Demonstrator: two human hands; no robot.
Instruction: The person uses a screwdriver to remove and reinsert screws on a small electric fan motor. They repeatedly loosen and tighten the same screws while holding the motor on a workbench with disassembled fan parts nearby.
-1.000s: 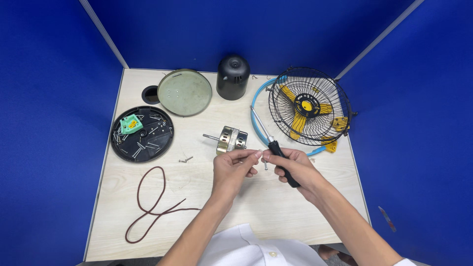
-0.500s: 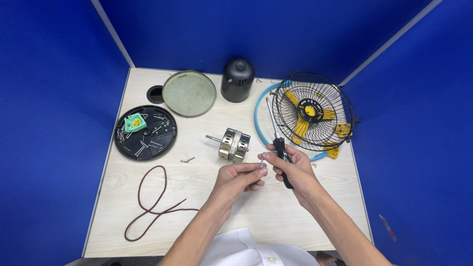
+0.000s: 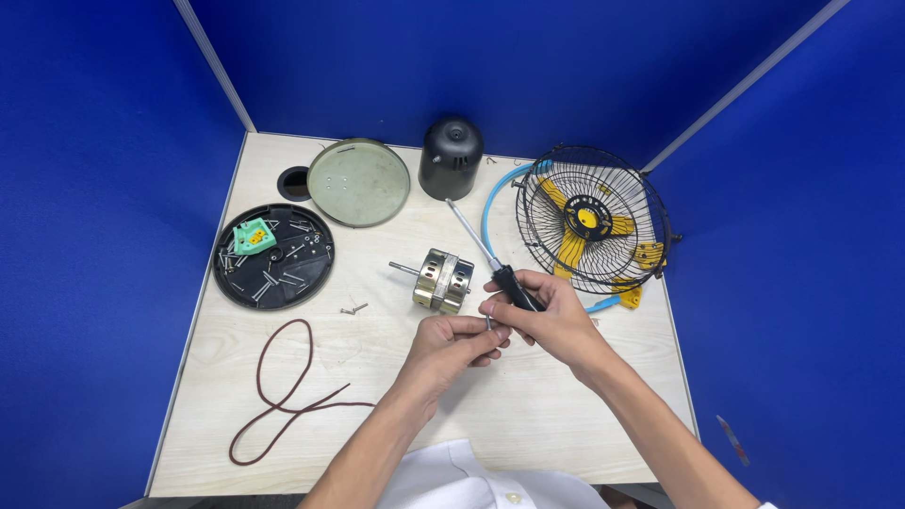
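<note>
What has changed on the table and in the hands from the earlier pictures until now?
The right hand has turned the screwdriver: its metal shaft now points up toward the black cap. The left hand has stayed at the right hand's fingertips. The motor, fan cage, black tray and cord have not moved.

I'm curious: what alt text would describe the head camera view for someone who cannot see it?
A person's right hand grips a black-handled screwdriver while the left hand pinches a small metal screw over a pale wooden table. Nearby lie a metal fan motor, a black wire fan cage with yellow blades and a round black tray of screws.
</note>
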